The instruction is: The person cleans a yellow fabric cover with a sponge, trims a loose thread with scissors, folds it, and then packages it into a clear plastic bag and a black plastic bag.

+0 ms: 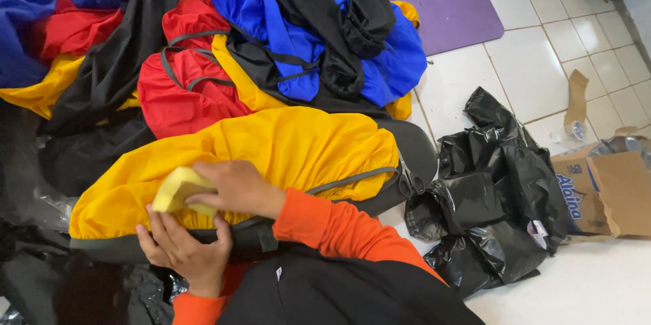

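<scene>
Bright even daylight, soft faint shadows, mild glare on white floor tiles point(542, 74), slight overall softness

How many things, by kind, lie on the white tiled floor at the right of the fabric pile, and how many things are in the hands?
Black plastic bag: 1
Torn cardboard box: 1
Loose cardboard strip: 1
Clear plastic cup: 1
Yellow sponge, under the right hand and above the left hand: 1
Total: 5
</scene>
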